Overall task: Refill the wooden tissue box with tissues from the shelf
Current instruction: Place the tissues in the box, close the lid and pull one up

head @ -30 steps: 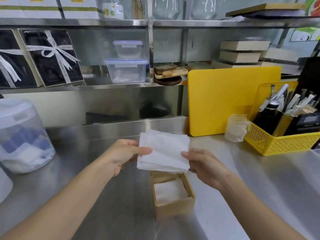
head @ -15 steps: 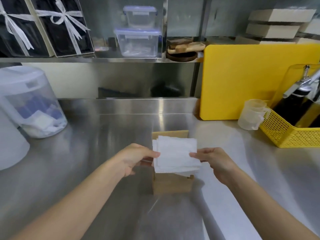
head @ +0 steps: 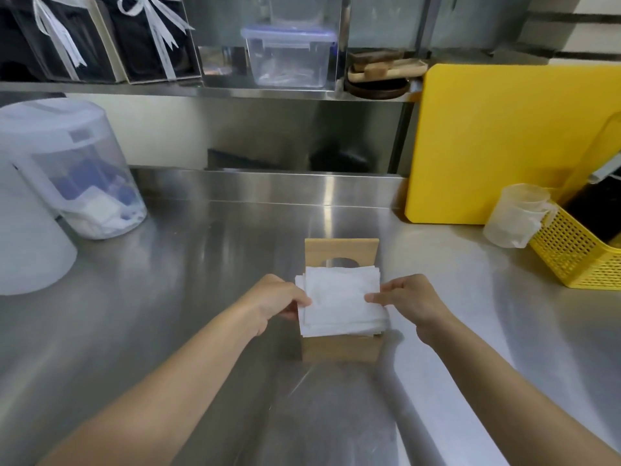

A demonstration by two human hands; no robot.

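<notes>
Pinching a stack of white square tissues (head: 341, 302) from both sides, the left hand (head: 274, 299) and the right hand (head: 408, 301) hold it flat directly above the light wooden tissue box (head: 341, 348), which stands near the middle of the stainless-steel worktop (head: 168, 297). Each hand is closed on one edge of the stack, thumb on top and fingers underneath. The stack covers the box's open top, so what is inside the box cannot be seen, nor whether the stack touches its rim. Just beyond the box, a flat wooden lid with a round cut-out (head: 341, 252) lies on the worktop, its near edge hidden by the tissues.

At far left stands a translucent plastic tub with a white lid (head: 70, 169), holding white and blue folded items; a plain white rounded container (head: 27, 243) sits in front of it at the left edge. On the far metal shelf (head: 201, 90) sit dark gift boxes tied with white ribbon (head: 100, 38), a clear lidded plastic container (head: 290, 57) with faint contents, and wooden dishes (head: 383, 70). A yellow cutting board (head: 504, 142) leans upright at far right. Near it stand a small clear plastic measuring cup (head: 515, 215) and a yellow perforated basket (head: 578, 253) with a dark bottle in it.
</notes>
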